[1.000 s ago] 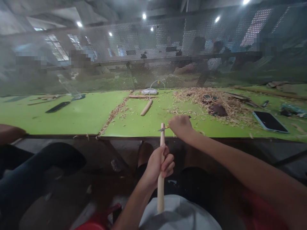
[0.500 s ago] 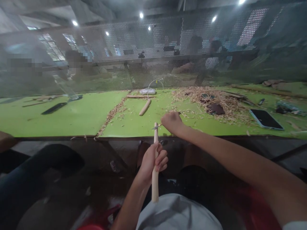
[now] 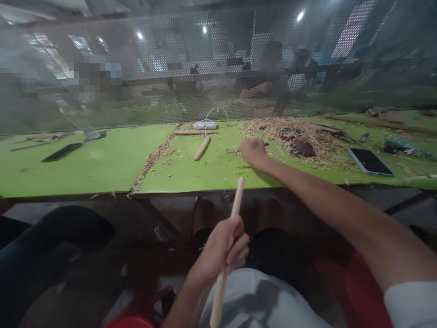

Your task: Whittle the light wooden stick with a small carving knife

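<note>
My left hand (image 3: 229,248) is closed around a pale, smoothly whittled wooden stick (image 3: 237,200). The stick slants, its upper tip leaning right near the table's front edge and its lower end close to the shirt. Farther forward, over the green table, my right hand (image 3: 254,152) is a fist around a small carving knife. The knife's thin blade (image 3: 233,151) points left, and a bit of dark handle shows on the right of the fist. Blade and stick are apart. Left of the fist, a shorter carved wooden piece (image 3: 201,148) lies on the table.
A heap of wood shavings (image 3: 327,143) with a dark brown scrap (image 3: 303,149) lies right of centre. Phones lie at right (image 3: 371,161) and left (image 3: 62,152). A white device with a looped cord (image 3: 205,124) stands before the mesh screen (image 3: 153,100). Another person's leg (image 3: 58,232) is at left.
My right hand has moved forward with the knife, away from the stick where the blade was resting. The stick's top has tilted right in my left hand. The view has shifted slightly.
</note>
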Available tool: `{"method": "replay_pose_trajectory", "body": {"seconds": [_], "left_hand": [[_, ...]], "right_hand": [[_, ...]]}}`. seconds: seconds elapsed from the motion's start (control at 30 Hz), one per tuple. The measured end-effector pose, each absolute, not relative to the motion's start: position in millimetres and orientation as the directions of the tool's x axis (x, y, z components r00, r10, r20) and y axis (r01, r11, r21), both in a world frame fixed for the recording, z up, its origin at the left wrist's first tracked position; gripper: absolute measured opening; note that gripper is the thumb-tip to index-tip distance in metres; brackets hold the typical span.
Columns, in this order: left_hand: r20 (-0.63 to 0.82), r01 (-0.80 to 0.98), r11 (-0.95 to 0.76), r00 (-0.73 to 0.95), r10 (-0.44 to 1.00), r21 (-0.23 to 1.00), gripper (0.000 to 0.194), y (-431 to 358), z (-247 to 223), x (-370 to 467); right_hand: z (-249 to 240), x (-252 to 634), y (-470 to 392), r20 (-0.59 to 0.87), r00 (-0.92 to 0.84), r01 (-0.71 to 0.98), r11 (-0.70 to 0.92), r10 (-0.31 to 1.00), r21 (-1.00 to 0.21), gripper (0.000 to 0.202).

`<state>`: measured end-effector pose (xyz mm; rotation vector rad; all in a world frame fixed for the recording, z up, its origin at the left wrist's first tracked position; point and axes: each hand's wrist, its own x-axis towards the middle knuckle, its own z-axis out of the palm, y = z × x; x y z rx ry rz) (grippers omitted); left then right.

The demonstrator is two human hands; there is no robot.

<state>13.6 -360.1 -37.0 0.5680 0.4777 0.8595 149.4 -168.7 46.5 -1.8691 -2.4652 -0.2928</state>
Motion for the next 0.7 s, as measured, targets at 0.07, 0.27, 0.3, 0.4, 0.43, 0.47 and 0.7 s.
{"method": "replay_pose_trajectory", "body": {"seconds": [0.07, 0.27, 0.3, 0.4, 0.43, 0.47, 0.7], "left_hand": [[-0.114, -0.629, 0.474, 0.524, 0.844, 0.616, 0.036, -358.4, -38.9, 10.5], [0.062, -0.717, 0.498, 0.597, 0.8, 0.488, 0.037, -337.6, -50.2, 7.9], [0.095, -0.731, 0.506, 0.606, 0.79, 0.457, 0.038, -337.3, -50.7, 9.8], [0.158, -0.745, 0.546, 0.635, 0.756, 0.383, 0.037, -340.6, -49.2, 15.6], [0.17, -0.743, 0.561, 0.646, 0.745, 0.365, 0.037, -342.0, -48.0, 16.9], [0.181, -0.742, 0.573, 0.653, 0.735, 0.348, 0.037, -343.1, -46.6, 17.9], [0.167, -0.751, 0.584, 0.647, 0.744, 0.308, 0.038, -343.5, -42.4, 21.0]], "right_hand": [[53.7, 163.3, -165.4, 0.172, -0.232, 0.967, 0.208, 0.957, 0.149, 0.04], [49.2, 170.6, -211.9, 0.194, -0.248, 0.963, 0.219, 0.949, 0.159, 0.033], [43.9, 167.7, -224.1, 0.174, -0.261, 0.96, 0.236, 0.95, 0.15, 0.033], [26.3, 157.1, -255.2, 0.089, -0.342, 0.937, 0.332, 0.935, 0.112, 0.03], [21.4, 153.8, -262.4, 0.064, -0.362, 0.929, 0.354, 0.93, 0.106, 0.03], [17.6, 150.9, -267.8, 0.045, -0.374, 0.924, 0.369, 0.926, 0.102, 0.029], [17.9, 143.6, -265.0, 0.119, -0.379, 0.924, 0.37, 0.918, 0.095, 0.029]]}}
